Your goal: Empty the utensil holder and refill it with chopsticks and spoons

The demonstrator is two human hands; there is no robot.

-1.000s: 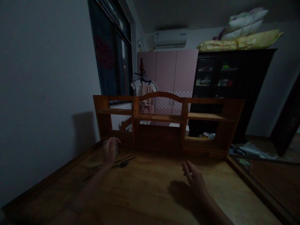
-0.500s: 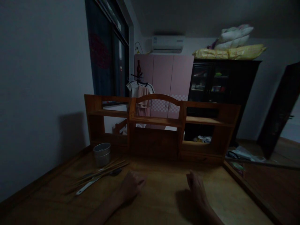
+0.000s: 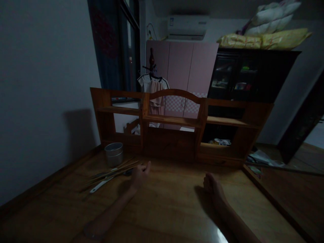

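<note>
In dim light, my left hand (image 3: 140, 176) rests on the wooden desk (image 3: 162, 209) with its fingers curled and a fingertip raised, just right of a bundle of wooden chopsticks (image 3: 111, 171) and a spoon (image 3: 106, 182). A small metal cup (image 3: 114, 154) stands upright behind them, near the shelf. My right hand (image 3: 212, 186) lies on the desk to the right, fingers folded in, holding nothing that I can see.
A wooden desk shelf (image 3: 177, 125) with open compartments runs along the desk's far edge. A grey wall (image 3: 45, 94) is on the left. Behind stand a pink wardrobe (image 3: 182, 67), a dark cabinet (image 3: 248, 77) topped with bedding, and hanging clothes (image 3: 153, 91).
My left hand let go of the metal cup, pulled back to the right, then moved up beside the chopsticks. My right hand's fingers went from stretched to folded.
</note>
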